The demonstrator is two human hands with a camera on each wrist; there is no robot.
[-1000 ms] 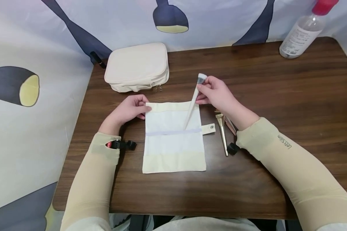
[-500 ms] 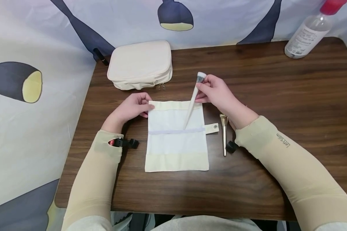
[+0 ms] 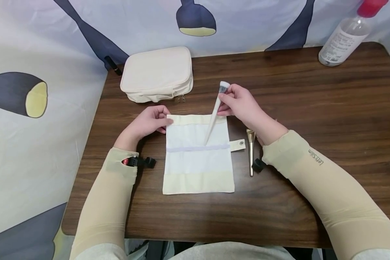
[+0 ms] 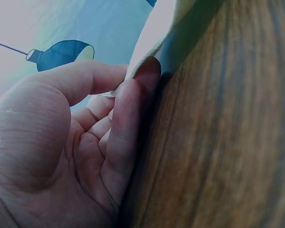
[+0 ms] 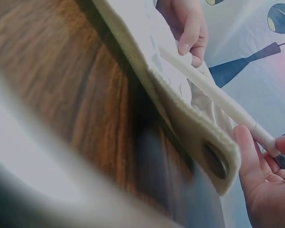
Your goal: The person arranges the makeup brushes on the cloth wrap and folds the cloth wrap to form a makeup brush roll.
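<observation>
Brush [image 3: 212, 121] and cloth [image 3: 198, 162] are pinched by partly hidden right and left hands [image 3: 241, 104] [image 3: 147, 122], respectively.

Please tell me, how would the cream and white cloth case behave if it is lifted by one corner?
The cloth case would probably sag, since its edge curves where the left hand pinches it. It is likely light, as it looks thin and flat. Its snap strap might swing, since it sticks out from one side.

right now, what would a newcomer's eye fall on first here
Probably the white brush, slanting over the cloth in the right hand. The left hand pinches the cloth's far left corner. The red-capped bottle also stands out, at far right.
</observation>
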